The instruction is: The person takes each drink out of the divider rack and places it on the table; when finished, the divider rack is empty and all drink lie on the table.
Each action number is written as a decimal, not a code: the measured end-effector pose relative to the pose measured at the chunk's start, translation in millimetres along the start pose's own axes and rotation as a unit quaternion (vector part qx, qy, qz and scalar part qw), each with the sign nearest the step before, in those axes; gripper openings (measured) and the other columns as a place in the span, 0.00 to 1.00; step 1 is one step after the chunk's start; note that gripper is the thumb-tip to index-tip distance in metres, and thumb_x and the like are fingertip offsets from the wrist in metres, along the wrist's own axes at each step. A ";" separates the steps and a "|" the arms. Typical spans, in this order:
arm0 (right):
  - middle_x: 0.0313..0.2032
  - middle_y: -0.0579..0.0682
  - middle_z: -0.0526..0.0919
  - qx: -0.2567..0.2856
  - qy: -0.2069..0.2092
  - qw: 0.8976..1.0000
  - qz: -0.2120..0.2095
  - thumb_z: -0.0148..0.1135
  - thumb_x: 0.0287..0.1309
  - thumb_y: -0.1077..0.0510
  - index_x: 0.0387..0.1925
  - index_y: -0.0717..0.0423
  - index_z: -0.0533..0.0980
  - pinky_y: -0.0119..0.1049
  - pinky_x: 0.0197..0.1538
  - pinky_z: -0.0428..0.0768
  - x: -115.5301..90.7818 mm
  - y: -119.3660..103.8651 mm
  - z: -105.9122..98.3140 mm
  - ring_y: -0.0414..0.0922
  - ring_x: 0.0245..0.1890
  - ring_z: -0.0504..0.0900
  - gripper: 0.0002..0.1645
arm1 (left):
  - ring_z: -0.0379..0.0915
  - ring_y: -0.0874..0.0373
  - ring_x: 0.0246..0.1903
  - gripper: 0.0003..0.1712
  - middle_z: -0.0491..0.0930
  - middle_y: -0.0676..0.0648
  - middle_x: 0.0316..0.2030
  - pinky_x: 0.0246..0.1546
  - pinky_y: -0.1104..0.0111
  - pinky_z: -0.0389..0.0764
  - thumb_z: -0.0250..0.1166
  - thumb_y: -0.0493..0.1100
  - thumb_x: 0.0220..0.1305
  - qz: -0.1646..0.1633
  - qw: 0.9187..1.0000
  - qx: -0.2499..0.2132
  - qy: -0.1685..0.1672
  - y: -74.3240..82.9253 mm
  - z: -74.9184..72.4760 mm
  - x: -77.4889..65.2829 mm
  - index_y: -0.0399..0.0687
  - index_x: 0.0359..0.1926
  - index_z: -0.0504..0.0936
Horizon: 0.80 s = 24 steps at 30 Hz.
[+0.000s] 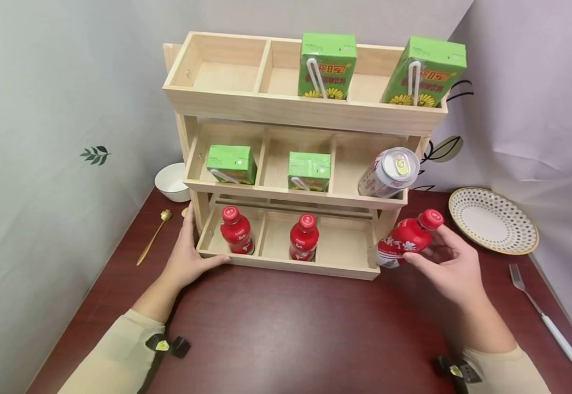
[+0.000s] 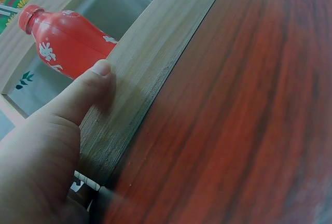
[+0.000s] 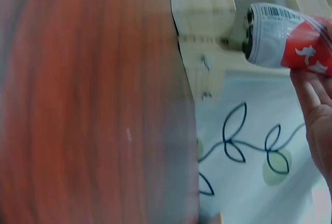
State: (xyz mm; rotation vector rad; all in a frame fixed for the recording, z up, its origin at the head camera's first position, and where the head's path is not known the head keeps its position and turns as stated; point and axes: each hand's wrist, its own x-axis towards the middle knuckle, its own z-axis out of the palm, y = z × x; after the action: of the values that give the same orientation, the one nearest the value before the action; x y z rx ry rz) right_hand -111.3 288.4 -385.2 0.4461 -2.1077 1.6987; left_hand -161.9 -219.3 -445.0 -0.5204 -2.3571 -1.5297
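Observation:
My right hand (image 1: 455,262) holds a red drink bottle (image 1: 409,235) just off the right end of the three-tier wooden shelf (image 1: 291,268). The bottle is tilted, its cap up and to the right; its pale base (image 3: 267,35) points toward the shelf in the right wrist view. At the bottom tier's left corner, my left hand (image 1: 187,257) grips the shelf, thumb (image 2: 85,89) on the front board and fingers along the side. Two more red bottles stand in that tier, one in the left compartment (image 1: 237,232) and one in the middle (image 1: 304,241).
Green drink cartons (image 1: 327,65) occupy the top and middle tiers. A can (image 1: 389,172) leans in the middle tier's right compartment. Left of the shelf are a white bowl (image 1: 170,183) and gold spoon (image 1: 153,238); on the right, a patterned plate (image 1: 492,221) and fork (image 1: 544,314).

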 end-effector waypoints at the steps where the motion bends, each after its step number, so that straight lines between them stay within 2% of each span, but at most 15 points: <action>1: 0.45 0.50 0.85 -0.007 -0.001 1.000 -0.002 0.69 0.31 0.87 0.60 0.70 0.71 0.29 0.43 0.79 0.5 3.5 -4.5 0.40 0.40 0.84 0.46 | 0.57 0.44 0.66 0.82 0.48 0.43 0.73 0.62 0.62 0.62 0.85 0.35 0.28 0.000 1.000 0.002 0.001 0.3 0.2 0.2 0.54 0.77 0.37; 7: 0.48 0.55 0.83 -0.003 -0.008 1.000 -0.008 0.70 0.32 0.85 0.60 0.70 0.71 0.28 0.44 0.78 2.4 17.7 -22.8 0.41 0.43 0.83 0.46 | 0.57 0.42 0.65 0.81 0.48 0.41 0.73 0.61 0.69 0.62 0.85 0.35 0.29 0.002 1.000 0.004 -0.002 1.5 0.2 -0.2 0.54 0.77 0.37; 9: 0.49 0.57 0.82 0.022 -0.013 1.000 -0.003 0.69 0.33 0.86 0.61 0.71 0.70 0.30 0.45 0.78 2.6 22.0 -25.9 0.42 0.46 0.83 0.46 | 0.58 0.42 0.65 0.82 0.48 0.41 0.72 0.61 0.68 0.63 0.85 0.35 0.28 -0.001 1.000 0.008 -0.002 2.6 -0.2 -1.7 0.54 0.77 0.37; 13: 0.50 0.55 0.82 0.010 -0.007 1.000 0.018 0.69 0.34 0.86 0.62 0.68 0.70 0.31 0.45 0.78 4.1 30.9 -30.9 0.42 0.47 0.82 0.46 | 0.59 0.42 0.64 0.82 0.49 0.41 0.72 0.60 0.60 0.64 0.85 0.35 0.28 -0.006 1.000 0.021 -0.001 4.9 -0.8 -3.4 0.54 0.77 0.37; 16: 0.50 0.51 0.83 -0.034 0.012 0.999 0.036 0.70 0.36 0.84 0.63 0.64 0.71 0.29 0.44 0.78 6.8 37.5 -34.0 0.40 0.47 0.82 0.47 | 0.59 0.42 0.64 0.82 0.49 0.42 0.72 0.59 0.56 0.64 0.85 0.35 0.28 -0.006 1.000 0.025 -0.001 5.2 -0.6 -1.7 0.55 0.77 0.37; 20: 0.49 0.46 0.83 -0.058 0.030 0.996 0.054 0.70 0.38 0.83 0.63 0.61 0.71 0.28 0.43 0.78 11.3 45.1 -35.9 0.39 0.46 0.82 0.46 | 0.58 0.43 0.64 0.82 0.48 0.43 0.73 0.60 0.60 0.64 0.85 0.35 0.28 -0.004 1.000 0.019 -0.003 4.1 -0.1 0.1 0.55 0.77 0.37; 24: 0.49 0.47 0.83 -0.026 0.030 0.998 0.055 0.68 0.38 0.84 0.63 0.64 0.70 0.29 0.44 0.78 15.1 45.3 -33.7 0.39 0.46 0.82 0.45 | 0.59 0.44 0.64 0.82 0.48 0.44 0.73 0.60 0.64 0.65 0.85 0.35 0.28 -0.005 1.000 0.016 -0.001 3.1 0.2 -0.1 0.54 0.77 0.37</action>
State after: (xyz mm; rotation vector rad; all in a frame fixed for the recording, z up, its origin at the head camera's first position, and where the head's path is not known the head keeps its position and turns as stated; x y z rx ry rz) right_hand -142.7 330.9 -410.2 0.2656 -2.1637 1.6893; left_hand -160.5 -218.0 -442.6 -0.5044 -2.3856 -1.4939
